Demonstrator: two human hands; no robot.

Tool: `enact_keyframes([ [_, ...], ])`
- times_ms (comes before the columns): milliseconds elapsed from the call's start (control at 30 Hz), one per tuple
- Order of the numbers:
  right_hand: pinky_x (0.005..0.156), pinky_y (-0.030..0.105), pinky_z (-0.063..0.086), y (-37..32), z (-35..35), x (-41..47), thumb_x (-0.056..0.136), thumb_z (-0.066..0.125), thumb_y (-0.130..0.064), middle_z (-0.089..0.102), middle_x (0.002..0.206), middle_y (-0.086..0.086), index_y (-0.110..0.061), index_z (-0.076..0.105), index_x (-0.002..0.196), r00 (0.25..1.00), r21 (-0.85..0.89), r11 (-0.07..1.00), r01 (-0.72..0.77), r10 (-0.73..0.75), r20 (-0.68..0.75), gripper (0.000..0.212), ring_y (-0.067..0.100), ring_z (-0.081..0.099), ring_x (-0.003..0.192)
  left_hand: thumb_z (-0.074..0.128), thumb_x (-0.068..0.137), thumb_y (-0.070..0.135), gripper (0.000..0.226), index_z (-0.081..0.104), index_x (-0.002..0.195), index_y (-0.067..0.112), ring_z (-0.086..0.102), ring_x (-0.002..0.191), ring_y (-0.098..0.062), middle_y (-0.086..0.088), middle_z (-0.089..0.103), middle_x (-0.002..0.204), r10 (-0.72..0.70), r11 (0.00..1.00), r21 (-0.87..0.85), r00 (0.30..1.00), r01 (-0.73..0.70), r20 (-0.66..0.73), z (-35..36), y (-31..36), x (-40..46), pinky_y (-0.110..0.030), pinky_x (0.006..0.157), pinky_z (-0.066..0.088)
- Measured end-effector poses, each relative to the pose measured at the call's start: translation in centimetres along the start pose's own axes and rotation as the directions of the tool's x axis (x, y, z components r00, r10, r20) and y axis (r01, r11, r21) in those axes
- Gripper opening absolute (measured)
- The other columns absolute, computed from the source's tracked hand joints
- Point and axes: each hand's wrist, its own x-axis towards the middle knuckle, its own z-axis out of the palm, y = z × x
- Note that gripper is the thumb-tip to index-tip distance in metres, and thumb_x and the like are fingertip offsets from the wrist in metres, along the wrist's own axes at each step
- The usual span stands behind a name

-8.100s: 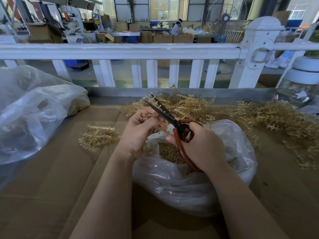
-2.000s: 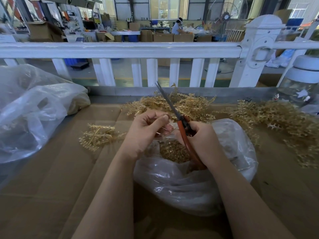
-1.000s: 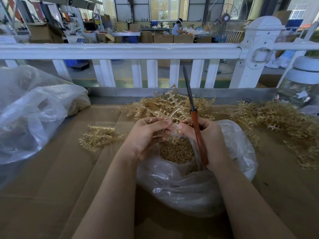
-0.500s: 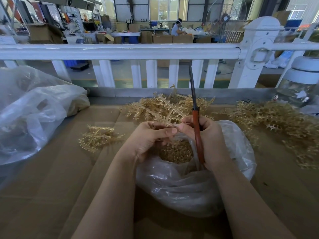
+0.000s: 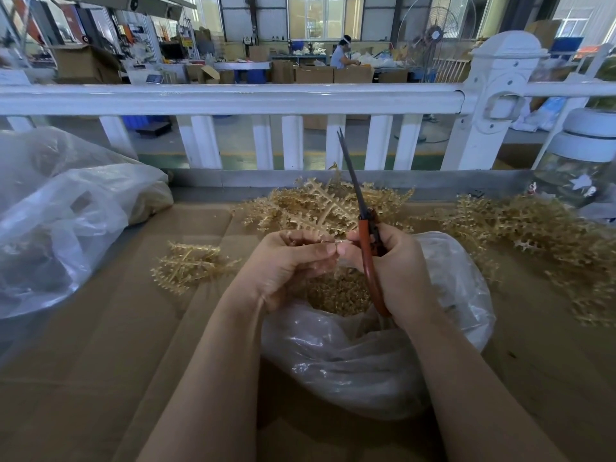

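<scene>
My left hand [image 5: 286,265] and my right hand [image 5: 396,268] meet over an open clear plastic bag [image 5: 376,358] holding small golden plastic pieces [image 5: 336,291]. Both hands pinch the stem of a golden plastic sprue [image 5: 320,208] that fans up behind my fingers. My right hand also grips orange-handled scissors [image 5: 366,241], blades together and pointing up toward the railing.
Piles of golden sprues lie behind the bag [image 5: 300,205], at the right [image 5: 540,235], and a small bunch at the left [image 5: 190,265]. A large plastic bag [image 5: 60,215] fills the left side. A white railing [image 5: 233,98] and a glass jar [image 5: 576,168] stand at the back. Cardboard [image 5: 116,361] covers the table.
The scissors stopped cutting and swung upright with blades together. A fresh sprue came into both hands above the bag, and the scissor tip tilted slightly left in the last half second.
</scene>
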Motion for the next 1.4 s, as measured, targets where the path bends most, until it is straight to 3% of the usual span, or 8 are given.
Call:
enact_keyframes([
  [67, 0.066, 0.026, 0.059, 0.1, -0.1, 0.0, 0.078, 0.085, -0.03, 0.072, 0.081, 0.005, -0.011, 0.07, 0.09, 1.0, -0.016, 1.0, 0.013, -0.014, -0.016, 0.027, 0.017, 0.068, 0.075, 0.081, 0.061, 0.007, 0.019, 0.077, 0.079, 0.01, 0.072, 0.071, -0.018, -0.01, 0.075, 0.08, 0.039, 0.999, -0.022, 0.999, -0.04, -0.036, 0.0, 0.0, 0.2, -0.027, 0.064, 0.059],
  [200, 0.065, 0.023, 0.054, 0.0, -0.2, -0.4, 0.075, 0.079, -0.054, 0.071, 0.079, -0.012, -0.028, 0.068, 0.083, 0.996, -0.136, 0.987, 0.083, -0.086, -0.014, 0.029, 0.004, 0.066, 0.075, 0.081, 0.058, 0.015, 0.02, 0.074, 0.076, 0.011, 0.069, 0.066, -0.013, -0.005, 0.073, 0.074, 0.091, 0.992, -0.066, 0.979, -0.104, -0.183, -0.1, 0.0, 0.4, -0.024, 0.064, 0.056],
  [333, 0.061, 0.019, 0.046, -0.3, 0.0, -0.9, 0.064, 0.065, -0.077, 0.066, 0.078, -0.026, -0.036, 0.063, 0.077, 0.983, -0.272, 0.945, 0.182, -0.175, 0.052, 0.043, -0.004, 0.062, 0.075, 0.078, 0.064, 0.011, 0.016, 0.068, 0.077, 0.009, 0.07, 0.067, -0.013, -0.006, 0.072, 0.074, 0.123, 0.977, -0.136, 0.959, -0.162, -0.256, -0.4, 0.2, 0.4, -0.023, 0.062, 0.057],
  [433, 0.057, 0.019, 0.045, -0.1, 0.0, -0.9, 0.063, 0.059, -0.083, 0.065, 0.075, -0.025, -0.035, 0.061, 0.08, 0.976, -0.421, 0.881, 0.218, -0.204, 0.079, 0.051, -0.004, 0.061, 0.073, 0.075, 0.073, 0.002, 0.014, 0.064, 0.077, 0.007, 0.067, 0.061, -0.012, -0.003, 0.069, 0.065, 0.172, 0.968, -0.129, 0.945, -0.214, -0.279, -0.5, 0.3, 0.4, -0.024, 0.064, 0.055],
  [567, 0.057, 0.015, 0.036, 0.2, -0.1, -0.9, 0.07, 0.057, -0.082, 0.057, 0.07, -0.026, -0.039, 0.052, 0.087, 0.963, -0.544, 0.796, 0.265, -0.247, 0.106, 0.046, -0.008, 0.053, 0.068, 0.07, 0.082, -0.004, 0.027, 0.054, 0.069, 0.012, 0.062, 0.056, -0.011, 0.001, 0.062, 0.057, 0.25, 0.955, -0.077, 0.915, -0.288, -0.317, -0.6, 0.3, 0.6, -0.025, 0.063, 0.053],
  [867, 0.055, 0.015, 0.035, 0.3, -0.2, -1.1, 0.073, 0.054, -0.082, 0.049, 0.067, -0.027, -0.036, 0.055, 0.091, 0.96, -0.655, 0.712, 0.255, -0.268, 0.082, 0.049, -0.001, 0.046, 0.065, 0.07, 0.083, -0.004, 0.018, 0.071, 0.071, 0.01, 0.057, 0.069, -0.019, -0.005, 0.065, 0.069, 0.458, 0.889, 0.13, 0.855, -0.439, -0.243, -1.0, 0.1, 0.5, -0.036, 0.074, 0.048],
  [1067, 0.057, 0.022, 0.039, 0.3, -0.2, -1.1, 0.073, 0.056, -0.081, 0.047, 0.067, -0.026, -0.039, 0.055, 0.089, 0.961, -0.664, 0.704, 0.252, -0.261, 0.088, 0.046, 0.004, 0.049, 0.069, 0.072, 0.081, 0.006, 0.004, 0.074, 0.084, 0.006, 0.062, 0.083, -0.028, -0.016, 0.07, 0.086, 0.509, 0.855, 0.211, 0.844, -0.473, -0.17, -1.2, 0.1, 0.6, -0.048, 0.085, 0.05],
  [1400, 0.065, 0.029, 0.056, 0.4, -0.1, -1.0, 0.067, 0.047, -0.09, 0.064, 0.072, -0.016, -0.033, 0.067, 0.094, 0.963, -0.683, 0.691, 0.234, -0.26, 0.067, 0.066, 0.008, 0.062, 0.073, 0.065, 0.087, -0.004, 0.019, 0.076, 0.085, 0.013, 0.068, 0.086, -0.025, -0.008, 0.073, 0.086, 0.518, 0.852, 0.177, 0.845, -0.493, -0.135, -1.1, 0.2, 0.3, -0.042, 0.087, 0.055],
])
